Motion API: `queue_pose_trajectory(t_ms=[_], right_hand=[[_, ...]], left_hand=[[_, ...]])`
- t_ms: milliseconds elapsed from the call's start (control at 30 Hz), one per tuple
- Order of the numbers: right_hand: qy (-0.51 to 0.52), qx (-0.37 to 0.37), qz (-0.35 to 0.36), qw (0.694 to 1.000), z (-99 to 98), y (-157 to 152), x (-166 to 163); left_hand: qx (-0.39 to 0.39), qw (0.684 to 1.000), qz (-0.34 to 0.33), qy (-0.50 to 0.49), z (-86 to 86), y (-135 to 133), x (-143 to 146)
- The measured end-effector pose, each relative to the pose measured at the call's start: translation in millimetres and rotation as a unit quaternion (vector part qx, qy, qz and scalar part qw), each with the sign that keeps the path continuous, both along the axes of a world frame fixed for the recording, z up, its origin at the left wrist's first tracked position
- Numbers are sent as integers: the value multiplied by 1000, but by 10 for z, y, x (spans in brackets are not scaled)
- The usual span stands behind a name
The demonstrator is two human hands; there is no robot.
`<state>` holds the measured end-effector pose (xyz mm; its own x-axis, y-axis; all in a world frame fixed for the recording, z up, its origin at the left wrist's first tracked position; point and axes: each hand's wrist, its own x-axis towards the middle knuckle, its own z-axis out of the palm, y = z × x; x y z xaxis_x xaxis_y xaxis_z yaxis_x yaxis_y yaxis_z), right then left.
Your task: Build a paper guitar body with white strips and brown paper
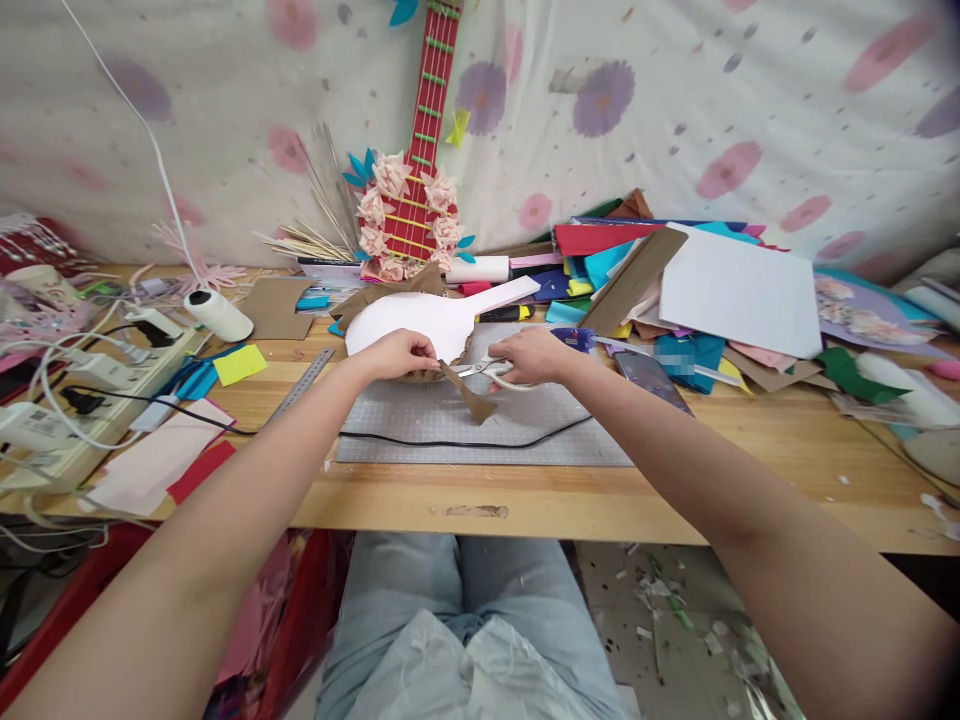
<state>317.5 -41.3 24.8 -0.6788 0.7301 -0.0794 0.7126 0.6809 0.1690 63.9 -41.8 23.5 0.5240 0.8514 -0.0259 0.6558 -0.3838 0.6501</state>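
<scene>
My left hand [401, 354] is closed on the lower edge of a white guitar-shaped cutout [435, 318] backed with brown cardboard, held just above a grey cutting mat [540, 425]. My right hand [534, 356] grips white-handled scissors [484, 369], their blades pointing left into the cardboard edge. A brown cardboard offcut strip [469, 393] hangs down from the cut, between both hands.
A red paper guitar with pink flowers [409, 215] leans on the flowered cloth wall. Coloured paper sheets and cardboard [675, 280] pile up at right. A phone [651, 378], a metal ruler [304, 384], a black cable [465, 443], a power strip [97, 385] and a thread spool [219, 314] lie around.
</scene>
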Motion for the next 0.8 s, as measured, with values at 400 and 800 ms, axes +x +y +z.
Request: queue_pose_trajectory(t_ms=[400, 800], right_hand=[[7, -27, -8, 1000, -4, 13, -165], [37, -18, -17, 999, -92, 6, -134]], left_hand=[[14, 1000, -18, -19, 5, 38, 26], [20, 996, -16, 82, 81, 28, -106]])
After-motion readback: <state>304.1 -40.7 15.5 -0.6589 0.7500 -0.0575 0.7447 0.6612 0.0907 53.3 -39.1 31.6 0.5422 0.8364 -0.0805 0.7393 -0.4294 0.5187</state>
